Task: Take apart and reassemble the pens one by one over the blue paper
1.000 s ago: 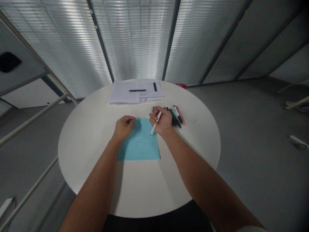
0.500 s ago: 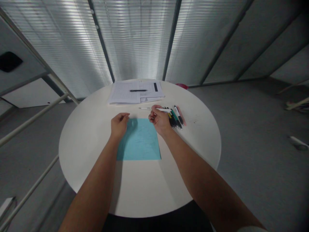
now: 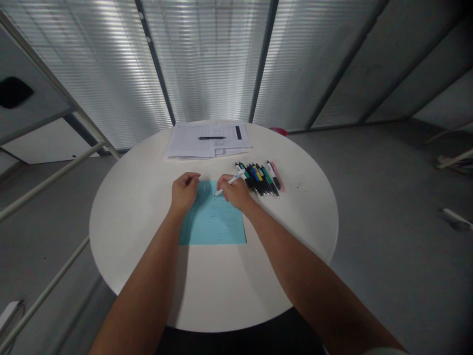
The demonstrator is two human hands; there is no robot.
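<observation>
A white pen (image 3: 236,176) is gripped in writing fashion by my right hand (image 3: 234,191), its tip pointing down at the upper part of a light blue sheet of paper (image 3: 214,224). Whether the tip touches the sheet I cannot tell. Faint marks run across the paper. My left hand (image 3: 185,191) is loosely curled at the sheet's upper left corner, and no object shows in its fingers. Just beyond my right hand lies a row of several pens (image 3: 264,178) with black, green, yellow and white parts.
A stack of printed papers (image 3: 192,143) with a black pen (image 3: 212,138) on top lies at the far side of the round white table (image 3: 129,197). A pink strip (image 3: 278,176) borders the pens. Blinds (image 3: 207,64) hang behind, and metal rails (image 3: 48,182) stand at left.
My right hand has moved left and toward me, over the blue sheet, with the white pen turned from level to tip down. My left hand has barely shifted.
</observation>
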